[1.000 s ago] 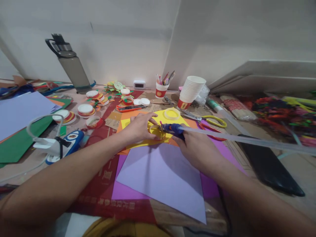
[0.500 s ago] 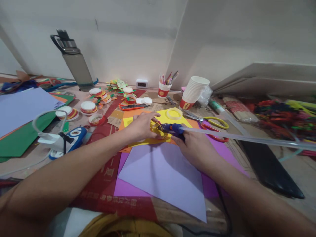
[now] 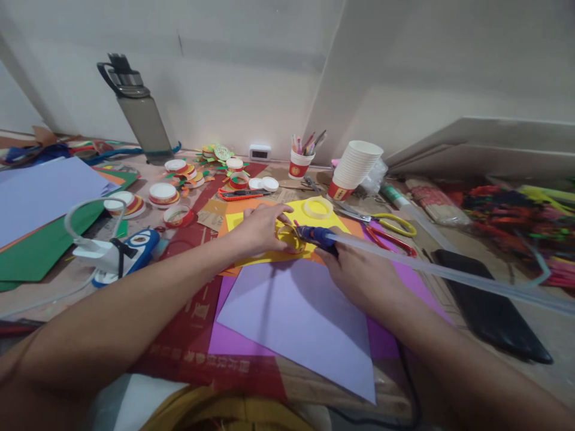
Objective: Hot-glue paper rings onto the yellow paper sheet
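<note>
My left hand (image 3: 261,230) is closed on a yellow paper ring (image 3: 294,244), with the fingers behind it and the thumb in front. My right hand (image 3: 362,263) grips a blue hot glue gun (image 3: 317,234); its nozzle points left into or against the ring, though exact contact is too small to tell. A long translucent glue stick (image 3: 417,263) runs out of the gun's back to the right. Beneath both hands lie yellow paper (image 3: 240,222) and a lilac sheet (image 3: 291,311). A pale tape ring (image 3: 318,208) rests just beyond the gun.
Yellow-handled scissors (image 3: 390,224) and red-handled pliers (image 3: 390,239) lie right of my right hand. Behind stand stacked paper cups (image 3: 354,167) and a pen cup (image 3: 300,164). A cutter knife (image 3: 242,194), several layered paper discs (image 3: 162,194) and a bottle (image 3: 146,126) are farther left.
The glue gun has tilted slightly, and the trailing glue stick has swung lower on the right. My left hand keeps the yellow ring in nearly the same place.
</note>
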Available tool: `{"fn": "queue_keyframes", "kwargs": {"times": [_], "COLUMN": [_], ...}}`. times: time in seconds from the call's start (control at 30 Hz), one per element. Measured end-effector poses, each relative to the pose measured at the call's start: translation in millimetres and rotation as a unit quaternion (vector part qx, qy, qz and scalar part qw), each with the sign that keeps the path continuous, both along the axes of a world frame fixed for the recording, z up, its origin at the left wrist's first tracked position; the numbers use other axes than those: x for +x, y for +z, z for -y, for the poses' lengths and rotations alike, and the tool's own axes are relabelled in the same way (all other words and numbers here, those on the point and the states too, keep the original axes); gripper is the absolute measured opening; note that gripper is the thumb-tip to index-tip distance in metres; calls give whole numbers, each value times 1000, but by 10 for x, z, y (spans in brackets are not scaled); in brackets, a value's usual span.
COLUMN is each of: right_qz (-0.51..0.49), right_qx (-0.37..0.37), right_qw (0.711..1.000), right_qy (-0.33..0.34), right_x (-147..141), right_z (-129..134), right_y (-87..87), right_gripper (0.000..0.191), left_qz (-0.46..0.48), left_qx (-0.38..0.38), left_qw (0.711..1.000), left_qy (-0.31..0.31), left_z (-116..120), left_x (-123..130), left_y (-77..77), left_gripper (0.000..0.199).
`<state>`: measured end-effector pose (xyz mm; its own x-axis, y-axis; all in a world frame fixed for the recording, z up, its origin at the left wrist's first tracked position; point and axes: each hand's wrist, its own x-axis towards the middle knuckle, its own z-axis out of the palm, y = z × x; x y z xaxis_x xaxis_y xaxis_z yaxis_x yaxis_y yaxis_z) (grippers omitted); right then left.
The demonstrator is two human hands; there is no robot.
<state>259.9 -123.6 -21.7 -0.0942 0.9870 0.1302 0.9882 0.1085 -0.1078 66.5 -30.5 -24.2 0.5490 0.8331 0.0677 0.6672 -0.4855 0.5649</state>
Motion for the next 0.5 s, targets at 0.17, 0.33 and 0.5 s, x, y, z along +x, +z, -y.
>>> {"fn": "queue_keyframes", "kwargs": {"times": [0.17,0.33,0.5], "right_qz": [-10,-9,0], "right_qx": [7,6,-4], "right_qw": [1000,1000,1000], "right_qy": [11,17,0], "right_x": [-28,-42,-17], "right_z": [-37,-48,-12], "right_y": [-42,-23,26], "right_gripper": [28,27,25], "left_qz": [-3,-7,-6], "left_qx": [2,8,5], "left_qw": [1000,1000,1000], "left_qy": [-3,-5,-3], "left_z": [2,3,-4], "left_x": [4,-1,-6], "left_y": [-1,6,-4], "left_gripper": [81,80,79]}}
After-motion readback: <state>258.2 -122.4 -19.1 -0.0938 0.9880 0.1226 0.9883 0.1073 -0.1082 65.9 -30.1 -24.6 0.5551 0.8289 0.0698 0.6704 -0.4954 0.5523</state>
